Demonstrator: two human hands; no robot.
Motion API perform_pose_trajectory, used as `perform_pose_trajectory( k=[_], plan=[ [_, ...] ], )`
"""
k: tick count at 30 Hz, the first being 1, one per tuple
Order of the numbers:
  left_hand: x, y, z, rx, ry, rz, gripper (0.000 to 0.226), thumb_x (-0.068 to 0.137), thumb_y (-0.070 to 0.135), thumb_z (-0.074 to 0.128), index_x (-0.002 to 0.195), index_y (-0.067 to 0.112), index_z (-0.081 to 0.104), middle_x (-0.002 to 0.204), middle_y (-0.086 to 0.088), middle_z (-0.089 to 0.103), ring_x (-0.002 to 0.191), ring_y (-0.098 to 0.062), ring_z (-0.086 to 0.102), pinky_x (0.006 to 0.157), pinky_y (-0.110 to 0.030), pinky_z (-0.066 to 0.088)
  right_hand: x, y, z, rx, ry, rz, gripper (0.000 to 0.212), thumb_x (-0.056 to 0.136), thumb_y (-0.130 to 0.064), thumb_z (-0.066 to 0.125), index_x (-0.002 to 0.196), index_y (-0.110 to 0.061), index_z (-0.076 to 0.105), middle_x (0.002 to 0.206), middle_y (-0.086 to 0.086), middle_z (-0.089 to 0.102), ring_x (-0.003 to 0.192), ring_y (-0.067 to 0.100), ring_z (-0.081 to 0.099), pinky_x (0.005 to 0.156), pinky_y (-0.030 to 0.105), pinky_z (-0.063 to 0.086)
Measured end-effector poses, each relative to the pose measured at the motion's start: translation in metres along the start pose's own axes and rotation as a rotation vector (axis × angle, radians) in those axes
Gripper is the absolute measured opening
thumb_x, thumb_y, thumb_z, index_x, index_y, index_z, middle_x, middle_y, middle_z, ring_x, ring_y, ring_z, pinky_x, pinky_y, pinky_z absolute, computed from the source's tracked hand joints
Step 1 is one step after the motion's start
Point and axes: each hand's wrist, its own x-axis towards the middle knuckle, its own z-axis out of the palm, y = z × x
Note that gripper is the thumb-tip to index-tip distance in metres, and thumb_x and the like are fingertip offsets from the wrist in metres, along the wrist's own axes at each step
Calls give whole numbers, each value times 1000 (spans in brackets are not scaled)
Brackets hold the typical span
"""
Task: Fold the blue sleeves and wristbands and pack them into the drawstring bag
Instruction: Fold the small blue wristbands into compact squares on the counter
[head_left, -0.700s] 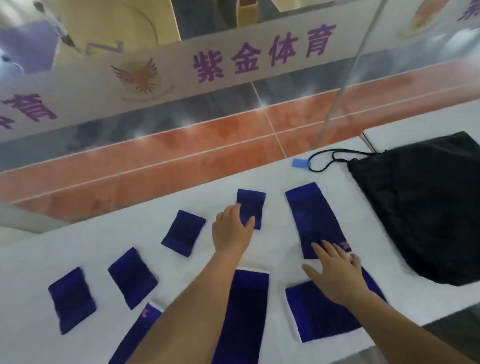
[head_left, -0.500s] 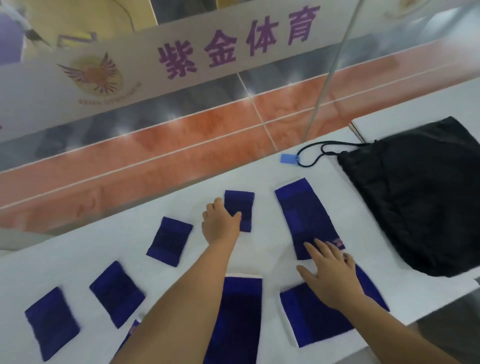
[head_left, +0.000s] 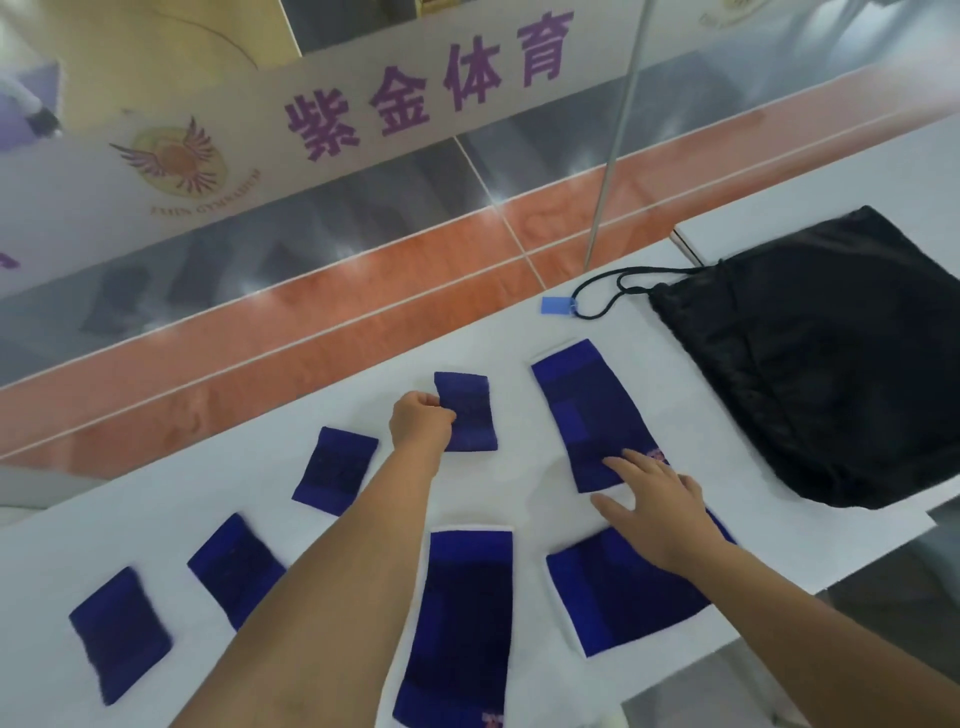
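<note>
White cloth covered the table (head_left: 509, 332) that filled the lower frame, with orange and grey floor tiles (head_left: 291, 312) and a purple-lettered banner (head_left: 363, 104) across the top. At centre the left hand (head_left: 421, 423) was curled, pinching the left edge of a small blue wristband (head_left: 470, 415), while the right hand (head_left: 660, 506) lay spread, fingers flat on the near end of a long blue sleeve (head_left: 587, 410). More blue pieces lay flat across the lower left and bottom, and the black drawstring bag (head_left: 831, 353) sat at the right edge.

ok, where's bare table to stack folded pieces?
Free: the far strip between the blue tag and the wristband in the left hand; also left of the row's end wristband. Crowded: near edge, around the right hand, sleeves close together.
</note>
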Motion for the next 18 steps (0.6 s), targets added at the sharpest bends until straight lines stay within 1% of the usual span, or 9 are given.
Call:
perform_pose_trajectory(
  k=[3,5,6,8,10,12,15,17,18],
  plan=[
    [-25,1,-12,-43,-61,-32,41,89,3,67,129,10,61,125,-10,65,111,-29,62,97,-42,53,-16,0,-7,131,47,-18,58,98,-51,47,151,-28,38,160,-4,34,146,20,32,120,45,23],
    [-46,-1,-18,-59,-82,-39,44,89,3,67,131,12,60,128,-11,64,114,-31,62,99,-44,53,-31,2,-9,254,67,-25,57,96,-51,52,148,-28,42,155,-4,43,133,20,48,114,45,34],
    [-57,-2,-20,-76,-83,-29,44,88,1,66,130,13,61,128,-11,64,113,-31,62,98,-45,54,-39,2,-9,330,70,-27,57,95,-50,55,147,-28,44,151,-4,47,126,20,54,110,44,40],
    [-84,-2,-23,-148,-87,-6,42,87,-2,66,126,15,63,125,-11,66,109,-31,64,93,-45,57,-56,2,-9,480,63,-34,56,94,-48,59,145,-28,46,140,-6,53,115,16,56,101,37,46],
    [-119,0,-27,-242,-130,22,40,88,-3,66,124,14,63,120,-11,69,104,-29,68,81,-40,61,-71,1,-10,638,18,-32,53,94,-43,62,143,-27,49,136,-5,54,116,13,54,97,33,46],
    [-164,3,-33,-317,-250,75,36,90,0,64,123,14,64,112,-8,73,97,-24,72,69,-31,61,-85,0,-16,822,-21,-17,48,93,-41,64,137,-25,55,133,-4,59,117,15,57,94,33,47],
    [-232,-7,-43,-450,-481,154,31,94,3,58,121,16,67,110,-8,76,101,-26,73,73,-33,60,-112,0,-29,1140,-109,3,39,92,-37,67,128,-24,63,119,-1,71,109,20,67,94,39,52],
    [-264,-25,-47,-528,-563,186,32,94,1,57,120,14,69,113,-13,75,103,-29,72,74,-36,58,-135,4,-35,1325,-189,-27,29,93,-27,66,121,-21,67,110,3,76,103,28,72,88,45,57],
    [-276,-35,-46,-552,-577,189,32,94,0,56,120,13,69,113,-15,74,102,-30,72,74,-36,58,-147,6,-35,1385,-230,-65,26,93,-22,65,119,-18,69,110,7,76,103,32,72,88,48,57]
  ],
)
